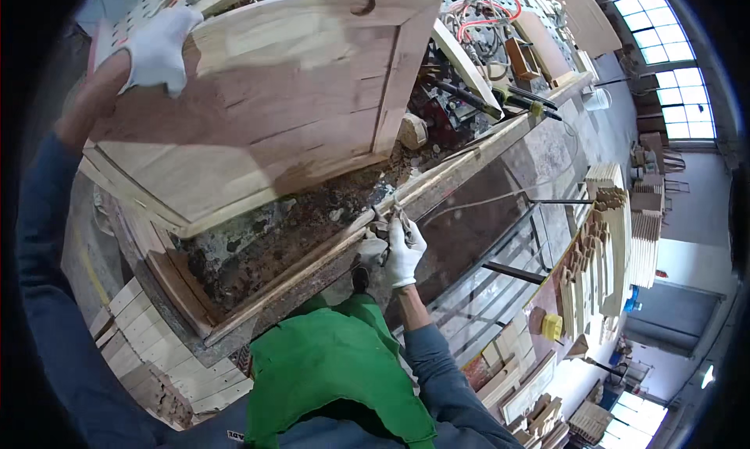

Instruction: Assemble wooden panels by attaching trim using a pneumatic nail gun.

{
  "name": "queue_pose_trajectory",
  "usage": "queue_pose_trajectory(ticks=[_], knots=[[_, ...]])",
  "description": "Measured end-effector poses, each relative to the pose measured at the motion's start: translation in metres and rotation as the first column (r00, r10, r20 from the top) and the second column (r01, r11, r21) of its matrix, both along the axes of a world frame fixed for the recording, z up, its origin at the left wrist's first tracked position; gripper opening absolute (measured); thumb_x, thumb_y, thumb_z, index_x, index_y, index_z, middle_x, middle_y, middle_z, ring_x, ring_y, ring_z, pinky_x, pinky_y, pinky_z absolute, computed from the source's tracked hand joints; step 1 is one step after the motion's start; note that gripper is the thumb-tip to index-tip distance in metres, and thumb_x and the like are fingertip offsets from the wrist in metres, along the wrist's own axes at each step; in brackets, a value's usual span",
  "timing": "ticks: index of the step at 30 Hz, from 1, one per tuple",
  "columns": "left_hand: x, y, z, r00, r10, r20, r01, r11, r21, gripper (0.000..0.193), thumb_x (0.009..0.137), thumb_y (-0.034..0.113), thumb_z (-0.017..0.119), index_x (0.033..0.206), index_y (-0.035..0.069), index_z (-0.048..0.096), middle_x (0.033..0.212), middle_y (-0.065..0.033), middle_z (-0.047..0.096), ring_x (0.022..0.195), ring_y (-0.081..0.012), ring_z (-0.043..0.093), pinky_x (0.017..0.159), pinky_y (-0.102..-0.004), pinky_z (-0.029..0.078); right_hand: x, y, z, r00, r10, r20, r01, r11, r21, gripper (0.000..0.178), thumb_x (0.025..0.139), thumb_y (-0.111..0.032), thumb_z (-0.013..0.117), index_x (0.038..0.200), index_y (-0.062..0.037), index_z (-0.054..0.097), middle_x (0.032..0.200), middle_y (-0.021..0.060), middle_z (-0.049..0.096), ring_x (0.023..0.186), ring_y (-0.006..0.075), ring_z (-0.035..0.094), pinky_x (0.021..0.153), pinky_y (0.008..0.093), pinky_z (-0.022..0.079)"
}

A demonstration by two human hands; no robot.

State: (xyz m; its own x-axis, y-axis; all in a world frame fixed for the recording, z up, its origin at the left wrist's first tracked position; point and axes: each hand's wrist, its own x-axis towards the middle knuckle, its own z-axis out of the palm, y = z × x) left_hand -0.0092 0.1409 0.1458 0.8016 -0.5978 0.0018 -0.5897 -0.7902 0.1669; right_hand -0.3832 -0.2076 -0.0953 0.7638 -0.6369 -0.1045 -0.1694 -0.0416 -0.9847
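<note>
Looks moderately bright; glares white at the windows (655, 27) and lamp (708, 377) on the right; shows broad shadow across the panel (289, 97); bends and blackens toward the edges.

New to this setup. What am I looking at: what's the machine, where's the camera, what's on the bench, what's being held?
No machine: these are a person's own hands in white gloves. The single picture comes from a wide fisheye camera on their head, looking down, so straight edges bend near the rim; the green apron at the bottom is the wearer's.

A large framed wooden panel lies over the stained workbench, with a pale block by its right side. The left hand is on the panel's left edge. The right hand is at the bench's near rail, fingers curled by something small; I can't tell what, or whether it's gripped.
</note>
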Motion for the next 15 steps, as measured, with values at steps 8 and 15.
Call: queue_pose_trajectory(ticks=[8,15], knots=[[-0.293,-0.084,0.053,0.954,-0.076,-0.291,0.133,0.975,0.179,0.032,0.064,-0.004,0.062,0.096,0.004,0.061,0.084,-0.0103,0.064,0.075,-0.0325,0.058,0.081,-0.0406,0.050,-0.041,-0.115,0.041,0.986,-0.019,0.166,-0.113,0.656,0.746,0.040,0.110,-0.029,0.050,0.140,-0.0051,0.058,0.112,0.0074,0.074,0.077,0.0144,0.070,0.064,0.0215,0.052],[-0.501,-0.109,-0.130,0.997,0.079,0.027,-0.075,0.989,-0.130,0.050,0.075,0.004,0.062,0.125,0.008,0.058,0.112,-0.0134,0.054,0.090,-0.0332,0.053,0.077,-0.0432,0.045,-0.041,-0.200,0.091,0.888,0.355,0.292,-0.383,0.219,0.897,0.031,0.104,-0.018,0.061,0.130,-0.0015,0.066,0.118,0.0106,0.073,0.093,0.0139,0.070,0.082,0.0249,0.055]])
